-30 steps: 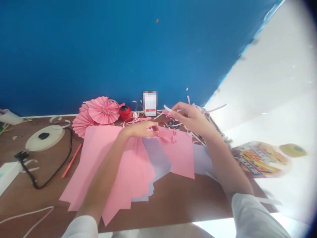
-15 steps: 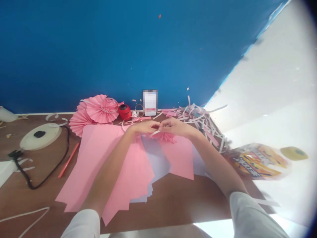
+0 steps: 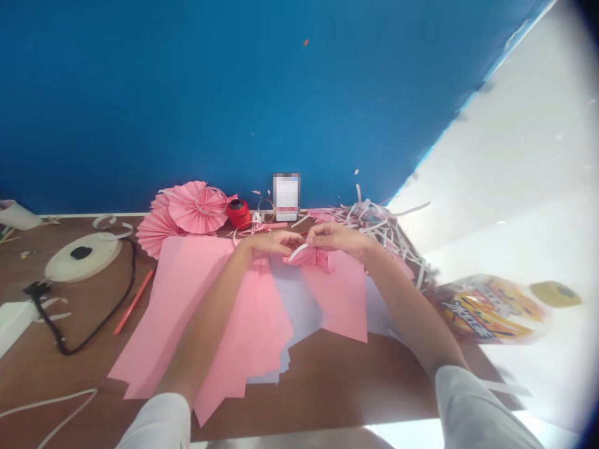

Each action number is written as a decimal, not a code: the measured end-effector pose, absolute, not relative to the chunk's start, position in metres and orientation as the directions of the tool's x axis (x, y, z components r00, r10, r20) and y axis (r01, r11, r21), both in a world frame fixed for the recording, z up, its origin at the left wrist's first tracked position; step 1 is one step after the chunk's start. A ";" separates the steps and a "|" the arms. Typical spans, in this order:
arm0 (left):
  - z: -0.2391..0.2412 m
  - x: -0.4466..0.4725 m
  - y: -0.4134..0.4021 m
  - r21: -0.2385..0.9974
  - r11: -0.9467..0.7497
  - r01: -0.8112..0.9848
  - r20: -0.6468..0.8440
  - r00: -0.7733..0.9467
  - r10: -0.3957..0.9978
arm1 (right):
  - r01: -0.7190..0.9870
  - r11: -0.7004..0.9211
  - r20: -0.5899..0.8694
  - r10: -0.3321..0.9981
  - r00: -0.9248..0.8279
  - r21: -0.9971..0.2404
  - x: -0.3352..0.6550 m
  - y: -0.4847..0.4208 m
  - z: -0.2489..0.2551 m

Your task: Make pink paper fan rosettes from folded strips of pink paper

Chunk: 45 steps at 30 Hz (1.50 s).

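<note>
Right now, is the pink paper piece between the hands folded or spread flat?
Folded: the pink paper piece is bunched into pleats, pinched by left hand and right hand.

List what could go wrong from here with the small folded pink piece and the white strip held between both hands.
1. The left hand and right hand pinch the small folded pink paper piece only at the fingertips; its pleats may spring apart.
2. The thin white paper strip looks flimsy and could tear or slip loose.
3. If dropped, the strip could get lost among the pile of white paper shreds nearby.
</note>
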<state>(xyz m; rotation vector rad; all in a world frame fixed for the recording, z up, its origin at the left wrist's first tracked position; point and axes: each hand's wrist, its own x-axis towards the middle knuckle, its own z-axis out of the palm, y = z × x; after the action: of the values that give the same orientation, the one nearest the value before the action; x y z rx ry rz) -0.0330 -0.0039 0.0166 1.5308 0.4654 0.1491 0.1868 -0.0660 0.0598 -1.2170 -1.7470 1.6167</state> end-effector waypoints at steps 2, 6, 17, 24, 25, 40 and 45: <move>0.015 -0.034 -0.003 0.981 0.055 0.185 -0.192 0.908 0.373 | 0.321 -0.068 -0.221 0.855 -0.470 -0.945 0.188 -0.065 0.059; 0.011 -0.037 0.001 0.978 0.066 0.195 -0.206 0.922 0.327 | 0.356 -0.044 -0.208 0.874 -0.438 -0.933 0.191 -0.062 0.055; 0.016 -0.040 0.000 0.973 0.058 0.225 -0.229 0.888 0.400 | 0.412 0.010 -0.214 0.842 -0.495 -0.911 0.201 -0.053 0.043; 0.008 -0.041 -0.002 0.969 0.141 0.204 -0.247 0.845 0.474 | 0.419 0.025 -0.210 0.837 -0.505 -0.907 0.208 -0.051 0.048; 0.007 -0.041 -0.001 0.975 0.106 0.194 -0.221 0.848 0.482 | 0.403 0.028 -0.207 0.825 -0.526 -0.915 0.210 -0.052 0.052; 0.024 -0.042 -0.003 0.981 0.011 0.192 -0.183 0.916 0.357 | 0.331 0.033 -0.155 0.838 -0.524 -0.943 0.202 -0.062 0.065; 0.024 -0.041 -0.003 0.979 0.001 0.205 -0.193 0.916 0.352 | 0.342 0.001 -0.188 0.834 -0.519 -0.940 0.201 -0.063 0.063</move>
<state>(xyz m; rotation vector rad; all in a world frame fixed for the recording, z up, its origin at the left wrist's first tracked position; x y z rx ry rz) -0.0412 -0.0030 0.0242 1.5826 0.4437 0.1208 0.2014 -0.0627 0.0634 -1.2093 -1.8564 1.5341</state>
